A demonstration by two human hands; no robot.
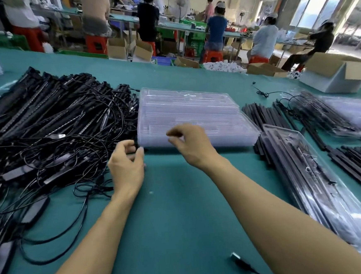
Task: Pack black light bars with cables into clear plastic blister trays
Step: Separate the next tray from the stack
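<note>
A stack of clear blister trays (186,112) lies on the green table straight ahead. My left hand (127,169) hovers at its front left corner, fingers loosely curled and thumb apart, with nothing plainly held. My right hand (190,145), slightly blurred, is at the stack's front edge; its thumb and forefinger are parted just in front of the top tray. A big tangled heap of black light bars with cables (51,129) fills the left side. A packed tray (312,178) holding bars lies at the right.
Loose black bars (264,115) lie right of the stack, and more (359,166) lie at the far right beside further filled trays (346,110). An open cardboard box (338,72) stands at back right. A cable plug (239,259) lies near the table's front. People work at benches behind.
</note>
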